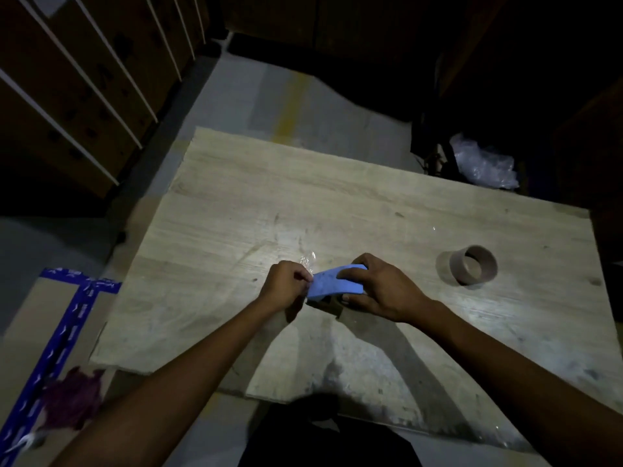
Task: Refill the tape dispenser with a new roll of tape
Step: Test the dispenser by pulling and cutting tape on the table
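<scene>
A blue tape dispenser sits near the middle of the wooden board. My right hand grips it from the right, fingers over its top. My left hand pinches something at the dispenser's left end, where a bit of clear tape glints just above the fingers. What lies under the dispenser is hidden by my hands. A bare brown cardboard core lies on the board, well to the right of my right hand.
A cardboard box with blue printed tape and a purple rag lies at the lower left. Crumpled clear plastic sits beyond the board's far right corner. Stacked boxes fill the upper left. The room is dim.
</scene>
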A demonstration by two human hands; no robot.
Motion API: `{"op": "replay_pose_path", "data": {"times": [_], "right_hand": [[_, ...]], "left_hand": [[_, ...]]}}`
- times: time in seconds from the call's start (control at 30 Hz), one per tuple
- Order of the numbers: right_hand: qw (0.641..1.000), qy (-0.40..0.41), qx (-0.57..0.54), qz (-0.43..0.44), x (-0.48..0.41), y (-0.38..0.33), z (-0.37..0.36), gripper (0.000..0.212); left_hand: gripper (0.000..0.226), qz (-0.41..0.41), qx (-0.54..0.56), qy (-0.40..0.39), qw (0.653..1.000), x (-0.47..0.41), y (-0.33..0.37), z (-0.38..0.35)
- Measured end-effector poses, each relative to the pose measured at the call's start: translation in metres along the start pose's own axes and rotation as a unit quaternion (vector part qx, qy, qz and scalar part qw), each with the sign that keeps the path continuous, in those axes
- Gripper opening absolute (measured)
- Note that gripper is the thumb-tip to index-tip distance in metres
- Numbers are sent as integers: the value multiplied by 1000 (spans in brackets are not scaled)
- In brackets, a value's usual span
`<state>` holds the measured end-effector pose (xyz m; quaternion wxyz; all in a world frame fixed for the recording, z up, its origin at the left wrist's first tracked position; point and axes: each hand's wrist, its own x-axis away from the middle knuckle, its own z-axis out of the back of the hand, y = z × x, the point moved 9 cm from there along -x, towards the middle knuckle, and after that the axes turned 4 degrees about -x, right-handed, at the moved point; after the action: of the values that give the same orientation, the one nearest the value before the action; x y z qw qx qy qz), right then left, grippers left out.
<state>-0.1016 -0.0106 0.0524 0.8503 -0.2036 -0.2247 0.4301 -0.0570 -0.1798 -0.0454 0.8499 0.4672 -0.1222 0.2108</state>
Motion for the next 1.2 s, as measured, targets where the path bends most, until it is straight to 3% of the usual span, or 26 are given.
{"op": "replay_pose_path", "data": {"times": [0.13, 0.33, 0.47, 0.7, 0.8, 0.93, 1.2], "right_hand": [[998, -57, 21, -4, -5, -20, -25, 59], [989, -87, 120, -21, -15, -36, -43, 55], [979, -111, 169, -37, -12, -33, -54, 63], [963, -149, 219, -53, 2, -17, -65, 57], [958, -147, 238, -57, -3, -20, -66, 55], [942, -156, 287, -74, -13, -28, -76, 57], [924, -185, 325, -85, -26, -32, -84, 63]], "left_hand": [[17, -39, -71, -6, 997, 24, -23, -15], [14, -96, -131, 22, 986, 35, -22, -17], [15, -172, -243, 28, 954, 41, -16, -24], [5, -290, -366, 43, 883, 41, -17, -26], [14, -307, -403, 36, 862, 44, -21, -30], [43, -315, -449, 13, 836, 54, -24, -35], [54, -320, -502, -24, 803, 59, -35, -45]]}}
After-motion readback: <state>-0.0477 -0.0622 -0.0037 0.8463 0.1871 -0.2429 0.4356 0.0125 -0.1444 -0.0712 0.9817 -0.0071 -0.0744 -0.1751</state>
